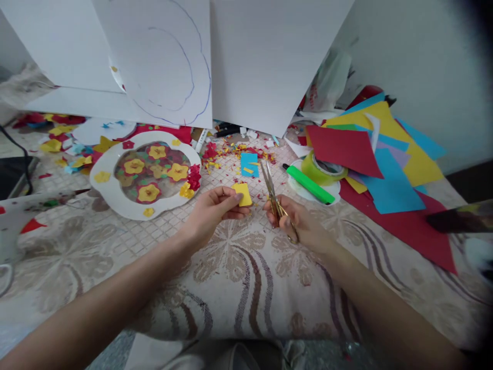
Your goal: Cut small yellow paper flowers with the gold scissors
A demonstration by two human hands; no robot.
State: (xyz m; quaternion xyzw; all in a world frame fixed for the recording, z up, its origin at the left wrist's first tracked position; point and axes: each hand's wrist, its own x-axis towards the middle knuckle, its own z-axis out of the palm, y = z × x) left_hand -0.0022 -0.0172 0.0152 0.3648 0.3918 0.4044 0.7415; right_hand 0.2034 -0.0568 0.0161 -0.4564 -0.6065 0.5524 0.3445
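Between the thumb and fingers of my left hand (220, 204) is a small yellow paper square (244, 195) with rounded corners. My right hand (295, 218) grips a pair of scissors (271, 189) with gold-coloured handles, blades pointing up and away from me. The blades stand a little to the right of the yellow paper, apart from it. Just beyond my hands lies a blue paper piece (249, 165) with yellow scraps on it. To the left, a white scalloped frame (100, 159) carries yellow and red paper flowers (148, 192).
Coloured paper sheets (398, 180) pile up at the right, beside a roll of yellow-green tape (316, 169) and a green highlighter (310, 184). Paper clippings (223, 154) litter the middle. White boards (269, 56) stand at the back. A glue gun (23, 221) lies at far left.
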